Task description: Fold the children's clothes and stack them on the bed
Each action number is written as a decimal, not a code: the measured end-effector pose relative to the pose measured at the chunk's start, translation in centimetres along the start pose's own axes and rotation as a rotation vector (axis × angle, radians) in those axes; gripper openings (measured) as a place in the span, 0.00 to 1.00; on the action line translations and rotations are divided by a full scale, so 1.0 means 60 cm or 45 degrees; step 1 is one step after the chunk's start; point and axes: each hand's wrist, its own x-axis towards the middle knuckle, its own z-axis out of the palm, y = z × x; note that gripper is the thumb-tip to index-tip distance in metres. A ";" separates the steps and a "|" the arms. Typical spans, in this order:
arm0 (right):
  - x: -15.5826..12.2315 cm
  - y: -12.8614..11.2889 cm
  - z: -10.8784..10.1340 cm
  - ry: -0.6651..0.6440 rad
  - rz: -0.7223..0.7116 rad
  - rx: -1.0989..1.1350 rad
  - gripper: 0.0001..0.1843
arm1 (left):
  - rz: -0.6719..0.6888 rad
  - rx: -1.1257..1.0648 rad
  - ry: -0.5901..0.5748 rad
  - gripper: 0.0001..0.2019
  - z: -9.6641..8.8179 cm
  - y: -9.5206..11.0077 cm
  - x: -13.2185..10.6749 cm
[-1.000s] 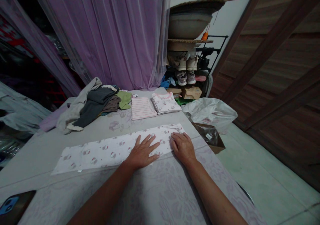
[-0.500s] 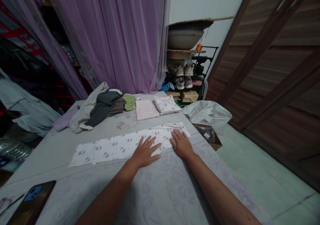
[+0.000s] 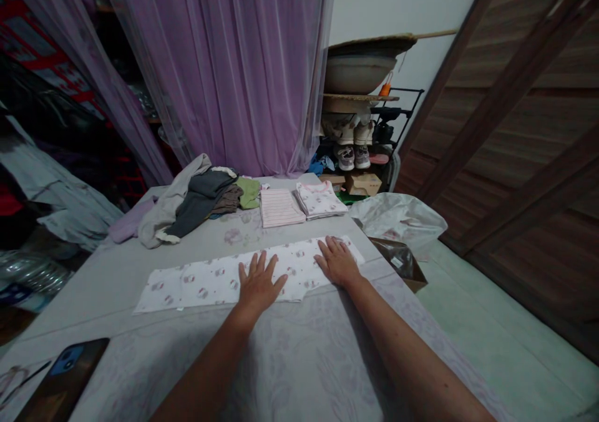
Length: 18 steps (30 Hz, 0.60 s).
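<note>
A pair of white printed pants (image 3: pixel 210 281), folded lengthwise into a long strip, lies flat across the bed. My left hand (image 3: pixel 260 283) rests palm down on the middle of the strip, fingers spread. Toward its right end, my right hand (image 3: pixel 337 263) lies flat on the same cloth with its fingers stretched out. Behind the pants sit a folded pink striped garment (image 3: pixel 281 208) and, beside it, a folded white printed top (image 3: pixel 322 199) with a pink neckline.
A loose heap of clothes (image 3: pixel 199 197) lies at the back left of the bed (image 3: pixel 299 359). A phone (image 3: pixel 65 378) is at the near left corner. Off the right edge are an open cardboard box (image 3: pixel 405 266) and a plastic bag (image 3: pixel 397 216). Purple curtains (image 3: pixel 234 72) hang behind.
My left hand has slid left along the pants, and the cloth near the right end looks smoother. My right hand has shifted slightly. The view has turned a little left.
</note>
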 end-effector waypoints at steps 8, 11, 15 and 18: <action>0.003 -0.006 -0.009 -0.046 0.071 0.095 0.31 | -0.154 0.029 -0.043 0.33 -0.019 -0.052 -0.023; 0.000 -0.031 -0.022 -0.172 0.082 0.188 0.30 | -0.160 0.017 0.005 0.33 -0.013 -0.058 -0.025; -0.005 -0.071 -0.034 -0.225 -0.064 0.271 0.30 | -0.144 0.033 0.064 0.32 -0.005 -0.055 -0.026; -0.005 -0.080 -0.039 -0.248 -0.198 0.295 0.30 | -0.144 0.046 0.070 0.31 -0.007 -0.056 -0.030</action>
